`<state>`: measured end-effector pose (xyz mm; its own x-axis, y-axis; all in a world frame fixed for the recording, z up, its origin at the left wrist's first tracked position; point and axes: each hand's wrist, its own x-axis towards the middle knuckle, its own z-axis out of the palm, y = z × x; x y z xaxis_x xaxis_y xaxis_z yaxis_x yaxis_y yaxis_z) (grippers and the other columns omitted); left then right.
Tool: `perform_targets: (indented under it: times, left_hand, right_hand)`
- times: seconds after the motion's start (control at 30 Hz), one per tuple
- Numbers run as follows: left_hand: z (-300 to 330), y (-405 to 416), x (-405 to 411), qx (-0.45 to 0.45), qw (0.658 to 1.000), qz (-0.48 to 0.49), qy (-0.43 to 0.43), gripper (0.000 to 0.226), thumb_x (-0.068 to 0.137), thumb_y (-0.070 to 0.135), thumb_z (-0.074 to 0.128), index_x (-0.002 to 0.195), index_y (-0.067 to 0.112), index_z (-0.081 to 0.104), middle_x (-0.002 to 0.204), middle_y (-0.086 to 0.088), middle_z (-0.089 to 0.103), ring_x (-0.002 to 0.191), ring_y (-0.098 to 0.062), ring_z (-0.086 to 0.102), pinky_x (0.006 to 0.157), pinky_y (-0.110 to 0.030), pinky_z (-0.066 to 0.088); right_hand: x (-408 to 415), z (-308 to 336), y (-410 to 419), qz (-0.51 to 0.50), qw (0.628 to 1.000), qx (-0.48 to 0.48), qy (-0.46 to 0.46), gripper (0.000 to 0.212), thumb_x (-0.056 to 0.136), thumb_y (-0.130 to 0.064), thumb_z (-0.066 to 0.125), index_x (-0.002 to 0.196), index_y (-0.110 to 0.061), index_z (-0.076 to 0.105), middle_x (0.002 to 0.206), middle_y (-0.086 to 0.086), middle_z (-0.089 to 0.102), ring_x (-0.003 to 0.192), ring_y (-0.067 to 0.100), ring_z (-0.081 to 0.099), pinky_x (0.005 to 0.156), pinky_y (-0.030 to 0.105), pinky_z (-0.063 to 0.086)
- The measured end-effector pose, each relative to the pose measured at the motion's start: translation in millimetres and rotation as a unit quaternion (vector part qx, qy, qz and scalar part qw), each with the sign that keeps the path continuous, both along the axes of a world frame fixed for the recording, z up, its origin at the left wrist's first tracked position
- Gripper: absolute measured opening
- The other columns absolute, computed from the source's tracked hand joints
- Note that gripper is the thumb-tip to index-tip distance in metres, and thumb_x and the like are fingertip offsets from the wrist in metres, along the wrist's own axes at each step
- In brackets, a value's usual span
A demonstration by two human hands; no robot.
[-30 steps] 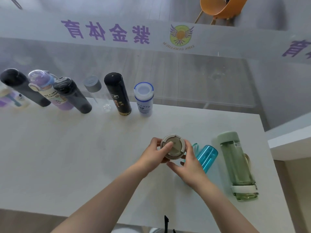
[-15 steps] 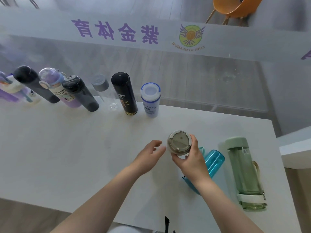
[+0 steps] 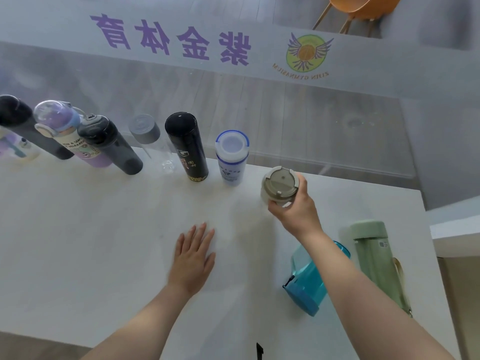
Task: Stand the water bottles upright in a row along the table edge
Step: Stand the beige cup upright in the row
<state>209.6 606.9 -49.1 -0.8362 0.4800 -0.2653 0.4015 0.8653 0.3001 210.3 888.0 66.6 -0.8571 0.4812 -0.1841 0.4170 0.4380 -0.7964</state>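
My right hand grips a beige-lidded bottle upright near the far table edge, just right of a white bottle with a blue ring. Several bottles stand in a row along that edge: a black flask, a clear bottle with a grey cap, a dark bottle, a purple-lidded bottle and another black bottle. My left hand lies flat and open on the table. A blue bottle and a green bottle lie on their sides at the right.
A glass wall with purple lettering and a round logo rises right behind the table's far edge. An orange chair stands beyond it. A white ledge adjoins the table at the right.
My right hand has carried the beige-lidded bottle from mid-table toward the far edge, beside the white bottle. My left hand has let go of it and come down flat on the table.
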Motion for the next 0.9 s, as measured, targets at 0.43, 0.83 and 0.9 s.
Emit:
perform_targets:
  times: [0.43,0.83,0.9]
  left_hand:
    - [-9,0,1,0.012,0.999,-0.004,0.047,0.058,0.089,0.035,0.035,0.146,0.023,0.037,0.155,-0.002,0.033,0.143,-0.025,0.026,0.115,-0.047,0.018]
    - [-11,-1,2,0.019,0.997,-0.002,0.068,0.059,0.088,0.034,0.036,0.146,0.024,0.037,0.155,-0.001,0.032,0.143,-0.024,0.025,0.114,-0.048,0.020]
    - [-11,-1,2,0.020,0.997,-0.001,0.070,0.059,0.088,0.034,0.036,0.146,0.024,0.037,0.155,-0.001,0.032,0.143,-0.024,0.025,0.114,-0.048,0.020]
  right_hand:
    - [-51,0,20,0.009,0.999,-0.033,0.002,0.080,0.073,-0.032,0.077,0.139,-0.037,0.031,0.116,-0.012,0.061,0.102,0.015,0.061,0.086,0.028,0.047]
    - [-62,-6,26,0.025,0.998,-0.055,0.016,0.083,0.072,-0.034,0.078,0.138,-0.040,0.029,0.115,-0.019,0.060,0.104,0.014,0.062,0.088,0.032,0.051]
    - [-62,-6,26,0.028,0.998,-0.058,0.011,0.082,0.074,-0.033,0.078,0.138,-0.041,0.028,0.113,-0.021,0.059,0.104,0.012,0.062,0.087,0.029,0.050]
